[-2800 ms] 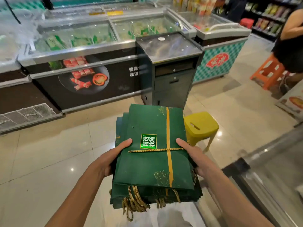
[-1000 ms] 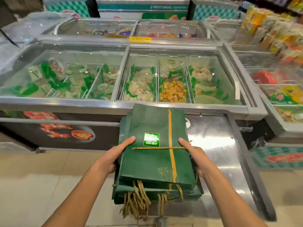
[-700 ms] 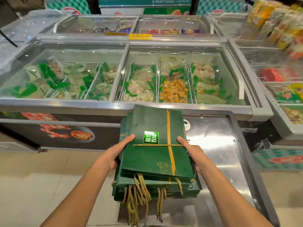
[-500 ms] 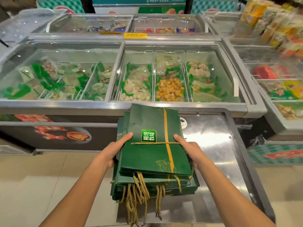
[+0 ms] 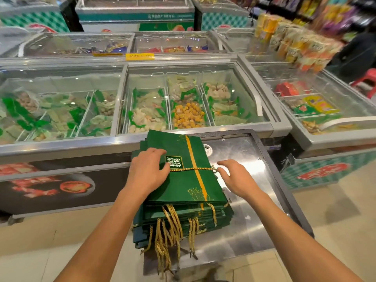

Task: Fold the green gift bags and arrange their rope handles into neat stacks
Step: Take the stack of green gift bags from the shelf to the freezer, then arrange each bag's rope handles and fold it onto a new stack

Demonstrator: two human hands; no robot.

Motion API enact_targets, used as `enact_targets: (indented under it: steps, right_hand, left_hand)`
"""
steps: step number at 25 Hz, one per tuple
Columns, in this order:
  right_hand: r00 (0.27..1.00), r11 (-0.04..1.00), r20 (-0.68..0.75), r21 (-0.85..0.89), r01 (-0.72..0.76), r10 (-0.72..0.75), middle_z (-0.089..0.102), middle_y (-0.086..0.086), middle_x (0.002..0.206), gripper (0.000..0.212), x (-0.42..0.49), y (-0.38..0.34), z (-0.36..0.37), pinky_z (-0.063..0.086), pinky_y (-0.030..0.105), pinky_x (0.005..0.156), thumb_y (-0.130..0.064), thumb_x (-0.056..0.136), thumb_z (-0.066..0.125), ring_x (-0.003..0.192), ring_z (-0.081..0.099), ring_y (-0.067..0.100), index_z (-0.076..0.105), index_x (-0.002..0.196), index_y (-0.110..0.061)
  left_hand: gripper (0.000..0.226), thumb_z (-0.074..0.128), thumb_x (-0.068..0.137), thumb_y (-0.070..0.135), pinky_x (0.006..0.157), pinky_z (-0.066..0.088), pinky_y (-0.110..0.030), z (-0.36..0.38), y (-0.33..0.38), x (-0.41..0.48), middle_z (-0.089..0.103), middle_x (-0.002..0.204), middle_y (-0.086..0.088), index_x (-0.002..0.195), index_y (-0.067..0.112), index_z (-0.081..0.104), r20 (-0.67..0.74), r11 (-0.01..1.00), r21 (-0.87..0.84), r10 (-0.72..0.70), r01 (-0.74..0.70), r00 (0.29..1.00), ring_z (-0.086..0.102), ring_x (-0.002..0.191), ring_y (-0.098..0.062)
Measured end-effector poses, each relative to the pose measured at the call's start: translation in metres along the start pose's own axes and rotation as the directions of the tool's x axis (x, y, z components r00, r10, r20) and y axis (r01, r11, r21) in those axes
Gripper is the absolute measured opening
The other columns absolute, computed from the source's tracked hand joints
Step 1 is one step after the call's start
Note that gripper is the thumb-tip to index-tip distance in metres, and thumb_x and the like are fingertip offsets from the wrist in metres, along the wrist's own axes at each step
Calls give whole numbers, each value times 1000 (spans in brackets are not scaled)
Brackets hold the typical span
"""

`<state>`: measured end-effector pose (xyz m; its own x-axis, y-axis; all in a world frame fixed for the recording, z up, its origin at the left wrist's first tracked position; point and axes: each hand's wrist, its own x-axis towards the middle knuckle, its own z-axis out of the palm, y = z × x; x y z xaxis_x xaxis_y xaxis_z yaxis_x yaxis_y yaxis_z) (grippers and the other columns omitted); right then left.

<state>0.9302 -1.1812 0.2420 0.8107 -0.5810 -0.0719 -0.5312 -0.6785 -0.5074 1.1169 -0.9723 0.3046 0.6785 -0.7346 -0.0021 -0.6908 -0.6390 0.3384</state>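
Note:
A stack of flat folded green gift bags (image 5: 189, 186) with a gold stripe lies on the steel counter top (image 5: 250, 169), its left part overhanging the counter's edge. A gold rope (image 5: 195, 169) runs across the top bag, and several gold rope handles (image 5: 168, 226) hang from the near end. My left hand (image 5: 147, 169) rests flat on the top bag's left side, fingers spread. At the stack's right edge my right hand (image 5: 234, 176) has its fingertips touching the end of the gold rope; whether they pinch it is unclear.
Glass-topped chest freezers (image 5: 183, 102) full of packed food stand right behind the counter and to the right (image 5: 325, 110). Snack packs (image 5: 295, 43) are piled at the back right. Tiled floor (image 5: 40, 251) lies to the left and right of the counter.
The stack has come down onto the steel counter. My left hand moved from its side onto the top bag, and my right hand let go and now touches the rope end.

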Motion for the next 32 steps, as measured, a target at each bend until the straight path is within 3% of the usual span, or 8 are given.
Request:
enact_targets:
  steps: [5,12,16,20,23,26,29,32]
  right_hand:
    - [996,979,84,-197,56,-40,61,6,137,41,-17,21,-16,48,41,102,-38,105,47,121,59,25,58,139,-18]
    - [970,965,131,-139,224,-206,62,0,135,38,-6,64,-23,50,38,100,-40,105,44,118,60,19,59,135,-22]
    - [931,938,176,-79,336,-319,63,-1,132,36,8,103,-7,49,39,98,-39,104,47,117,60,21,60,134,-24]
    - [949,923,87,274,269,-302,74,-5,104,28,10,120,14,57,36,82,-36,103,53,90,68,10,73,112,-18]
    - [968,745,83,655,126,-236,71,-2,82,35,21,108,28,53,27,55,-41,102,55,68,66,12,71,94,-12]
    - [968,598,114,801,42,-222,57,2,68,40,22,98,44,37,23,46,-44,98,61,52,52,13,66,94,-4]
    - [975,492,60,869,55,-215,59,15,79,24,16,98,50,47,35,58,-30,95,70,70,53,26,62,95,-7]
    - [986,350,11,936,49,-167,71,20,106,21,5,102,46,54,56,97,-15,96,67,93,66,33,62,110,0]
  left_hand:
    - [47,50,99,43,103,45,-45,8,43,-11,59,138,0,142,24,52,85,979,147,131,-143,988,56,124,-22]
    - [44,49,98,48,108,38,-43,52,78,-28,60,134,5,135,26,59,33,965,260,-20,10,999,54,125,-18]
    - [51,38,90,52,104,40,-46,80,88,-35,64,124,-1,120,26,69,-46,952,295,-68,79,997,59,117,-27]
    - [54,36,90,54,105,35,-44,96,95,-40,63,129,-1,124,27,68,-123,943,325,-34,73,992,56,122,-27]
    - [60,31,89,62,102,39,-46,107,100,-41,61,130,2,126,31,66,-147,939,342,17,35,989,55,122,-26]
    - [62,26,87,68,99,41,-45,123,111,-47,60,129,4,126,36,63,-167,933,360,63,2,984,55,118,-25]
    - [62,24,86,70,96,41,-45,135,121,-54,60,126,4,126,40,61,-226,926,377,103,-10,969,54,114,-24]
    - [60,29,85,67,94,44,-44,141,130,-63,60,123,4,125,38,63,-271,945,315,176,-85,946,54,110,-24]
